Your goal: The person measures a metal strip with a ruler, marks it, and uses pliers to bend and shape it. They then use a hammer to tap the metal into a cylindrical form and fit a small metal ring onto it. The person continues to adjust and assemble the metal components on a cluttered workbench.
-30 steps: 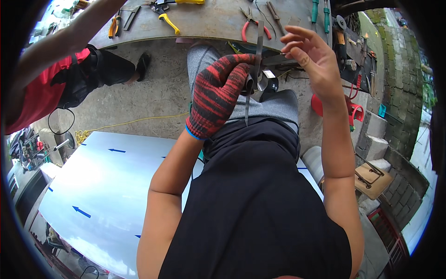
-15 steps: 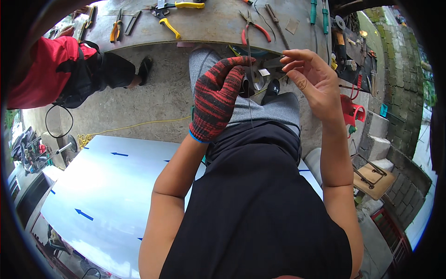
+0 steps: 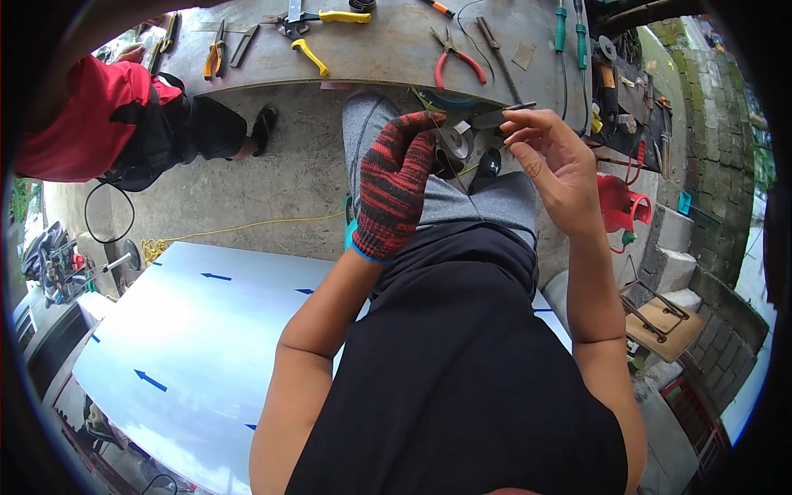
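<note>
My left hand (image 3: 398, 177) wears a red-and-black knit glove with a blue cuff. Its thumb and fingers are closed on a thin dark wire-like strand (image 3: 459, 183), which shows faintly past the fingertips over my lap. My right hand (image 3: 554, 165) is bare and raised to the right, its fingers loosely curled with a gap to the thumb; I see nothing held in it. Just beyond its fingertips is a dark rod-like tool (image 3: 500, 59) that reaches over the bench edge. A roll of whitish tape or strip (image 3: 453, 142) shows below the bench, partly behind the glove.
On the metal bench (image 3: 371, 62) lie red-handled pliers (image 3: 459, 59), yellow-handled snips (image 3: 312, 58), orange-handled pliers (image 3: 215, 59) and green-handled soldering irons (image 3: 561, 31). A person in red (image 3: 103, 115) stands at left. Behind me is a glossy sheet (image 3: 198, 330) with blue arrows.
The thin strand has swung from near vertical to a slant. My gloved hand has shifted slightly right and down, and the right hand has lowered a little.
</note>
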Motion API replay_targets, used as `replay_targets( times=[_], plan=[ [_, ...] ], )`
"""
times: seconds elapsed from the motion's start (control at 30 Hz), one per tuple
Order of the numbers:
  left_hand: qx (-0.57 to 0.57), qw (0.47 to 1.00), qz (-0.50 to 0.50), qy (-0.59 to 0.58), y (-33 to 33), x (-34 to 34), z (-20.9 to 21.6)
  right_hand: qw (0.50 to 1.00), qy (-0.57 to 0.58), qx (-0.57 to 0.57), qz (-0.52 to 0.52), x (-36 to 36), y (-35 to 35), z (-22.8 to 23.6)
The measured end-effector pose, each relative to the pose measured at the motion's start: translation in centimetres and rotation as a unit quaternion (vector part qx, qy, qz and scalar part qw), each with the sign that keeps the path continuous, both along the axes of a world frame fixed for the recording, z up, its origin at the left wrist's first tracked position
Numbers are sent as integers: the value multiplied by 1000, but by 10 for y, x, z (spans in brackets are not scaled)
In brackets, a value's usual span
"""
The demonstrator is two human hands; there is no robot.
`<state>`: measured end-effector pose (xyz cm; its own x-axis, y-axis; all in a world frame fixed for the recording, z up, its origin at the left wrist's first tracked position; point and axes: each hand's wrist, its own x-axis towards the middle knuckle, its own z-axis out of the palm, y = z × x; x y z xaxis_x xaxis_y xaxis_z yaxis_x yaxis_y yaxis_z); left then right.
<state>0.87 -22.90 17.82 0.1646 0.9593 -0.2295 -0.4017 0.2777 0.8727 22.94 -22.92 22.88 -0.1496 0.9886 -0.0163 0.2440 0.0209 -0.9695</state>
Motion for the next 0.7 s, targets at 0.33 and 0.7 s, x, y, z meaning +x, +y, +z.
replay_targets(
  times=[0.33,0.7],
  plan=[
    [-107,974,-20,-198,-2,1,-27,999,-34,12,-16,0,-10,-3],
    [-129,967,-1,-217,-3,4,-31,999,-20,5,-25,0,-14,-6]
  ],
)
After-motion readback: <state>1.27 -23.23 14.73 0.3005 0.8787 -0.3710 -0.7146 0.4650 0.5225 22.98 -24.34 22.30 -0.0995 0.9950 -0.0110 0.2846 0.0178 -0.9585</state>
